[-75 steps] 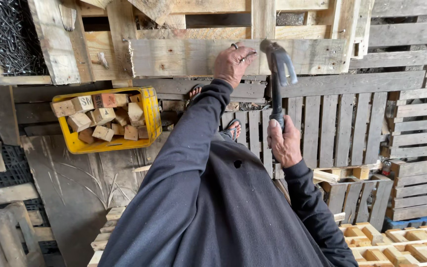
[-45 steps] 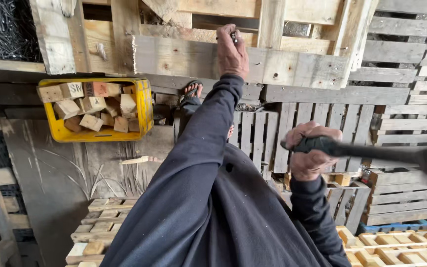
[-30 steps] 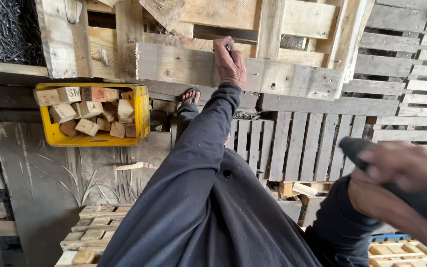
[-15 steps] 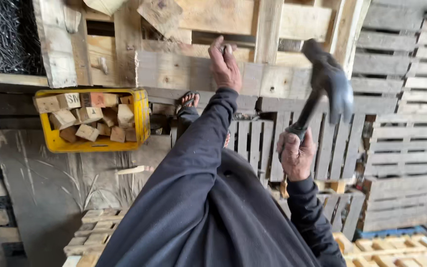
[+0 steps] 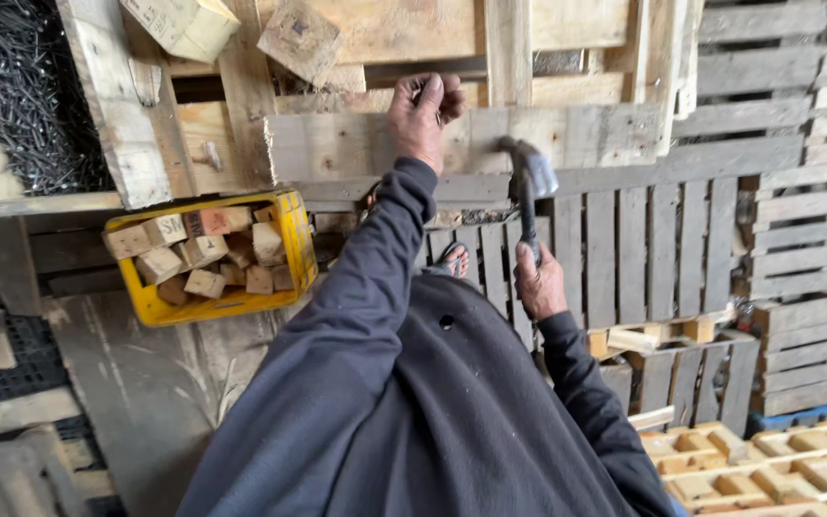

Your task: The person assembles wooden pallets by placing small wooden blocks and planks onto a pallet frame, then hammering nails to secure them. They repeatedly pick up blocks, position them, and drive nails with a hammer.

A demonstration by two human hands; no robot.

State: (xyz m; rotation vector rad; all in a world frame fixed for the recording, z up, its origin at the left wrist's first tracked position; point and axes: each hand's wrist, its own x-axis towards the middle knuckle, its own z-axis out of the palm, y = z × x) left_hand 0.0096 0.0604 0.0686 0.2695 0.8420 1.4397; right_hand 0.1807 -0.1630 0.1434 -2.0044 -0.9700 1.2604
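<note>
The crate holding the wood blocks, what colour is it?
Yellow; the crate shows clearly in the head view.

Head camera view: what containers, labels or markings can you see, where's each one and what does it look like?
Yellow plastic crate: left of the dark sleeve, rectangular, filled with wooden blocks.
Stamped marks: dark print on several crate blocks, too small to tell.
Pale wooden block: top left, faint dark print.
No signs or screens.

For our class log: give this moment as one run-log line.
left hand: on plank | right hand: gripping hammer | hammer head: at plank
</note>
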